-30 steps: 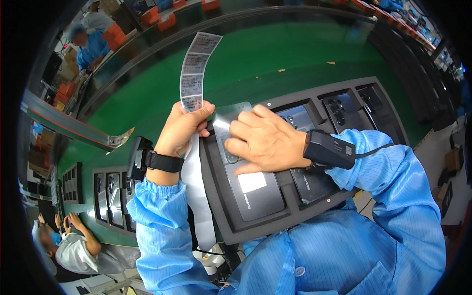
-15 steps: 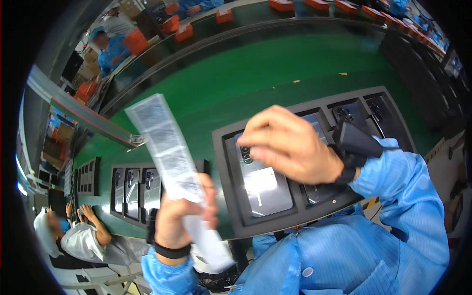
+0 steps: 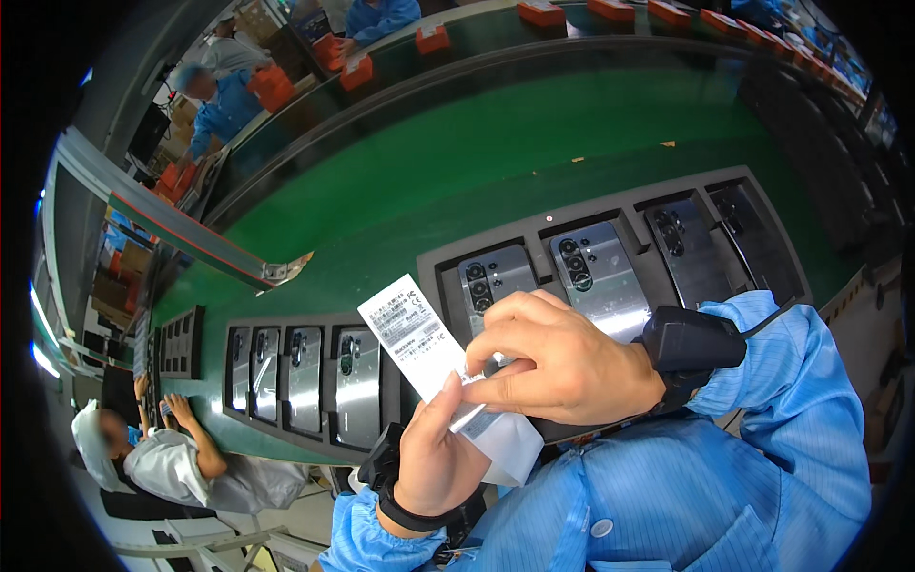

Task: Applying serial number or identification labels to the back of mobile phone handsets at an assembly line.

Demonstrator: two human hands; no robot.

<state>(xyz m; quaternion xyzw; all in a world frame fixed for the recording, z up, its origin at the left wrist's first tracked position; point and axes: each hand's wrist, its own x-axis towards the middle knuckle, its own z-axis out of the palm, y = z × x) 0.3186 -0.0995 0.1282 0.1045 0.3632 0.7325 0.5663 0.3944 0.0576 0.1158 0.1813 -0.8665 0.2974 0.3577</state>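
Observation:
My left hand (image 3: 440,458) holds a white strip of printed labels (image 3: 416,338) by its lower part, the strip slanting up to the left. My right hand (image 3: 558,360) pinches the strip's edge with thumb and forefinger, right next to my left thumb. A black device (image 3: 688,345) is strapped to my right wrist. Under my hands lies a dark grey tray (image 3: 629,221) with grey phones face down, camera lenses showing (image 3: 591,272). Both sleeves are blue.
A second tray of phones (image 3: 305,377) lies to the left on the green conveyor belt (image 3: 496,153). A seated person (image 3: 181,467) works at lower left. Other workers in blue and orange boxes (image 3: 434,38) line the far side.
My left hand has brought the label strip down and toward my chest. My right hand left the tray and closed on the strip's edge. The view now shows more trays.

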